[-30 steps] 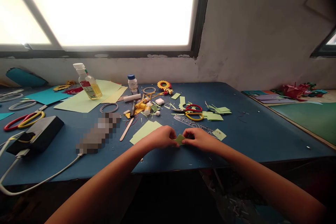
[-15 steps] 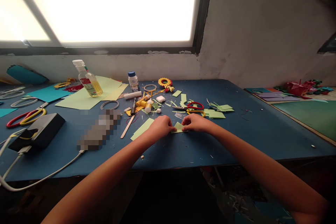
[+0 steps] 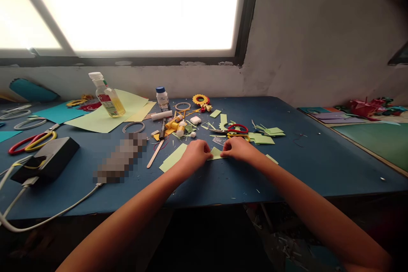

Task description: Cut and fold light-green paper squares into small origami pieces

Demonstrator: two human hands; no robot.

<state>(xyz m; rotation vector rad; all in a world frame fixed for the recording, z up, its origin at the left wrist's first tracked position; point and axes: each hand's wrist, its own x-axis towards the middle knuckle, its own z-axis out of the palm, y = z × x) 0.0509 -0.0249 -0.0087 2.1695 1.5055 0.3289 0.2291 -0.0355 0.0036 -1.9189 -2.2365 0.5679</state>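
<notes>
Both my hands meet at the middle of the blue table [image 3: 306, 157] over a small light green paper piece [image 3: 216, 153]. My left hand [image 3: 196, 153] is closed, pinching the piece's left edge. My right hand [image 3: 239, 149] is closed too, pressing its right edge down. The piece lies flat on the table between my fingertips. A larger light green sheet [image 3: 173, 158] lies just left of my left hand. Red and yellow scissors [image 3: 236, 131] and a ruler [image 3: 219, 140] sit right behind my hands.
A bottle of yellow liquid [image 3: 106, 95] stands on pale sheets at the back left. A black box [image 3: 47, 159] with a white cable [image 3: 47, 216] sits near left. Glue bottles, rings and paper scraps crowd the middle back. A green mat [image 3: 376, 138] lies to the right.
My hands moved away from me toward the scissors with the green piece, which now lies flatter on the table. The view shifted slightly too.
</notes>
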